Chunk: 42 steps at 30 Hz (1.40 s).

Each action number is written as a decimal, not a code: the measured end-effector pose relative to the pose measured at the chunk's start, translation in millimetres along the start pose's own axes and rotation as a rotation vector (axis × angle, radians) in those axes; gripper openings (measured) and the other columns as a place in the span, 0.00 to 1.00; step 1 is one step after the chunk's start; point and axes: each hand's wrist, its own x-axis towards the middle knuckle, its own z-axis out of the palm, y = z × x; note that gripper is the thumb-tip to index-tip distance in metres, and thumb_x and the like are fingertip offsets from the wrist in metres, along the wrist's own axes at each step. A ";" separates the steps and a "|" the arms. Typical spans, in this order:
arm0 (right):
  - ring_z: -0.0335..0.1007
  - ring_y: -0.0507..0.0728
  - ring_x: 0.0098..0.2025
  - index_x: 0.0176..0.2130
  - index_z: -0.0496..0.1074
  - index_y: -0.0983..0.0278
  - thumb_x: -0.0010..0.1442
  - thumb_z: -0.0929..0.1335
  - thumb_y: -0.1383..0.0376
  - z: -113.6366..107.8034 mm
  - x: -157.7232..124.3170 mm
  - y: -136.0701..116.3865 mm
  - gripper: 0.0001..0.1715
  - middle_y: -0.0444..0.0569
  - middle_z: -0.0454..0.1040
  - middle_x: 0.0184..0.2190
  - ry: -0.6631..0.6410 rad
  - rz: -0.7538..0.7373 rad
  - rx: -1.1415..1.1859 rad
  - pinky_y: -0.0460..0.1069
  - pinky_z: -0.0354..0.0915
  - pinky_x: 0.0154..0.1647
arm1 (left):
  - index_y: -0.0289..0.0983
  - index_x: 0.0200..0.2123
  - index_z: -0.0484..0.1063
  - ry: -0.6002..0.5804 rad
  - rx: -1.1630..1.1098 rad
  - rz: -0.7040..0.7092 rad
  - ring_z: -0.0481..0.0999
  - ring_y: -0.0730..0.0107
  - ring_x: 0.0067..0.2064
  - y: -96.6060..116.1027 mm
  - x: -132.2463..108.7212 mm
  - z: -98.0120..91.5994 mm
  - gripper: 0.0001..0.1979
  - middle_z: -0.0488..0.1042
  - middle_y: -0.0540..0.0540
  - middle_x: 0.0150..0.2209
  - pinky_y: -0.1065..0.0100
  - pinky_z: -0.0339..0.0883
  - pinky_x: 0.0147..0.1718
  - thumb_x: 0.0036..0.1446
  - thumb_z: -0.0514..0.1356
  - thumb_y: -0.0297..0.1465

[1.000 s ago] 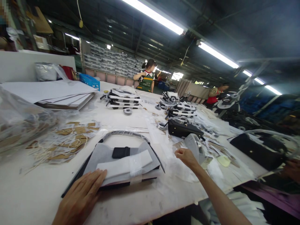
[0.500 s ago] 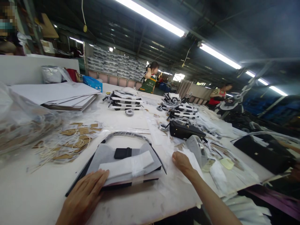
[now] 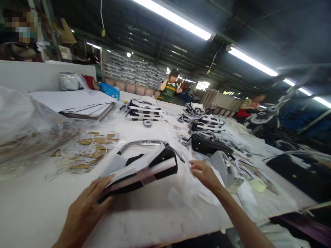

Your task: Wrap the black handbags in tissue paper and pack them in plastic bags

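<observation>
A black handbag (image 3: 165, 162) is tilted up over the table, wrapped with white paper strips and clear tape, its plastic-covered handle (image 3: 144, 142) lying towards the back. My left hand (image 3: 90, 198) grips its near left corner, fingers on top and thumb below. Just right of the bag is my right hand (image 3: 205, 175), fingers loosely curled and slightly apart, close to white paper and clear film. I see nothing plainly held in it. Beyond it a second black bag (image 3: 210, 145) rests on the table.
Cardboard tags with strings (image 3: 90, 151) lie left of the bag. Stacked wrapped bags (image 3: 144, 110) and a roll of tape (image 3: 147, 123) stand behind. A grey tape dispenser (image 3: 221, 167) is at right. Large white sheets (image 3: 74, 100) and a blue box (image 3: 109, 91) sit back left. A co-worker (image 3: 169, 86) stands across.
The bag lay flat and is now tilted, its right end raised. My left hand went from lying on it to gripping its corner. My right hand's fist has loosened.
</observation>
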 end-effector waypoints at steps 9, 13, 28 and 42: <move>0.70 0.58 0.55 0.31 0.78 0.58 0.47 0.71 0.68 88.9 -95.1 -87.2 0.08 0.46 0.76 0.49 -0.572 -0.487 0.311 0.50 0.60 0.59 | 0.39 0.44 0.73 0.087 -0.223 -0.387 0.78 0.57 0.42 -3.3 21.8 -22.5 0.21 0.77 0.46 0.42 0.61 0.70 0.47 0.51 0.60 0.46; 0.75 0.56 0.46 0.33 0.79 0.56 0.52 0.69 0.66 89.0 -87.6 -90.6 0.08 0.43 0.79 0.42 -0.583 -0.325 0.280 0.48 0.66 0.52 | 0.40 0.40 0.73 0.080 -0.296 -0.482 0.77 0.60 0.38 -1.9 21.0 -27.0 0.21 0.77 0.49 0.37 0.64 0.71 0.41 0.49 0.61 0.47; 0.73 0.59 0.44 0.50 0.72 0.67 0.54 0.67 0.66 69.4 11.9 23.5 0.23 0.53 0.77 0.42 -0.190 0.177 -0.417 0.48 0.63 0.43 | 0.40 0.43 0.72 0.073 -0.316 -0.441 0.75 0.63 0.38 -7.8 12.9 -21.4 0.20 0.75 0.50 0.38 0.66 0.69 0.43 0.53 0.61 0.46; 0.70 0.55 0.31 0.36 0.69 0.60 0.58 0.63 0.68 88.5 20.9 -43.7 0.07 0.44 0.76 0.32 0.012 -0.077 -0.390 0.47 0.54 0.30 | 0.40 0.47 0.70 0.119 -0.338 -0.387 0.76 0.63 0.43 -9.3 9.7 -20.2 0.17 0.75 0.48 0.42 0.66 0.68 0.47 0.55 0.61 0.39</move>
